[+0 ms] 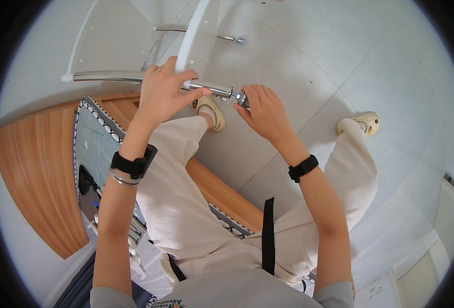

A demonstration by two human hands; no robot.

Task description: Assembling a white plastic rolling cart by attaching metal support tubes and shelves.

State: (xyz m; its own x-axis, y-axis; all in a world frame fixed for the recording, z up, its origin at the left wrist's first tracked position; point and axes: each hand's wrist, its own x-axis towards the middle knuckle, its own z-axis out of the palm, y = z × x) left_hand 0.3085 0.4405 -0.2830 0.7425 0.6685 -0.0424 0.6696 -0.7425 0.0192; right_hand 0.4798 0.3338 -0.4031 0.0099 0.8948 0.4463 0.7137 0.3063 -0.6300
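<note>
A rack with white panels (192, 36) and chrome tubes lies on its side in front of me. My left hand (165, 90) is closed around the nearer chrome tube (211, 88), beside the edge of a white panel. At that tube's right end a short threaded stem (236, 96) shows between the tube and a small grey end piece (243, 99). My right hand (263, 110) pinches this end piece between thumb and fingers, which partly hide it; whether it is a foot or a caster I cannot tell.
Farther back, another chrome tube (226, 37) ends in a small clear fitting (241, 39). A wooden bench (37, 174) with a grey patterned mat (96, 136) is at my left, with dark items (87, 180) on it. Grey floor tiles (309, 66) spread beyond my feet. White furniture (435, 256) stands at the right.
</note>
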